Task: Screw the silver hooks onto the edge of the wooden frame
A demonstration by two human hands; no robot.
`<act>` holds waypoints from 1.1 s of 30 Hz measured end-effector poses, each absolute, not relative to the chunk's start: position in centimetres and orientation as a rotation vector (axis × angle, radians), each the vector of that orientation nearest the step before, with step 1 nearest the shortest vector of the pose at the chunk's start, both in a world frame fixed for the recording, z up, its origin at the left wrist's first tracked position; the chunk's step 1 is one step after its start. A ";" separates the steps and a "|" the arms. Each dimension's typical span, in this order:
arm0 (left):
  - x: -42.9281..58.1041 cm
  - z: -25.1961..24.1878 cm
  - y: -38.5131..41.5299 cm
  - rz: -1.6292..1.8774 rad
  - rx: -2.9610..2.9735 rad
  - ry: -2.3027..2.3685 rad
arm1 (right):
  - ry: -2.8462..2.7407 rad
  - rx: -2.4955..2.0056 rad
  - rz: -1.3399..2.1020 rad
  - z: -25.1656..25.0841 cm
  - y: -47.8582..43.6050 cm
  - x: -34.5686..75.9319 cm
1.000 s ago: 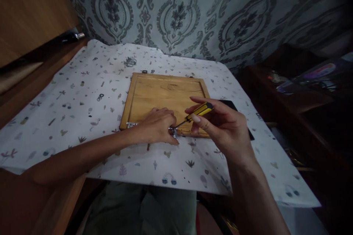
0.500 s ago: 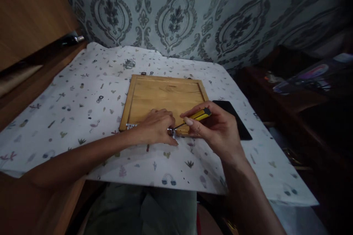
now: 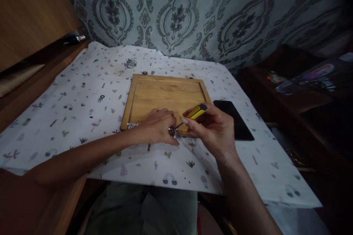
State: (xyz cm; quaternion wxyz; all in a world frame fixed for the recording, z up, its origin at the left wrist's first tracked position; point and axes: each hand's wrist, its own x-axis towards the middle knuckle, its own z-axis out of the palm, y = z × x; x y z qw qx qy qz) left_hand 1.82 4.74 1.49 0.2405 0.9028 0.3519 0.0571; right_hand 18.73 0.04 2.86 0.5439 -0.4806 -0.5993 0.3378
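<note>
On a white patterned cloth-covered tabletop point(image 3: 74, 126), a framed rectangular yellow-brown wooden panel point(image 3: 162, 95) and a flat black rectangular slab point(image 3: 240, 123) are laid.

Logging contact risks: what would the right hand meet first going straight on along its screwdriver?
Probably the metal fitting near the tip of the screwdriver, with the left hand just beyond; depth there is unclear.

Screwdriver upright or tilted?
Tilted: the screwdriver slants from the right hand down and leftward, its thin shaft pointing toward a small metal part beside the left hand.
</note>
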 end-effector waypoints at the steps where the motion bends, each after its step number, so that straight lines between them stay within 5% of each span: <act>1: 1.8 1.6 4.7 0.151 2.464 0.967 | -1.414 -1.159 0.775 2.7 0.1 18.7; 21: 1.9 1.4 4.7 0.146 2.500 0.963 | -1.485 -1.131 0.937 3.6 -0.8 19.4; 33: 1.8 1.5 4.7 0.122 2.489 0.967 | -1.479 -1.173 0.642 2.2 -0.2 18.8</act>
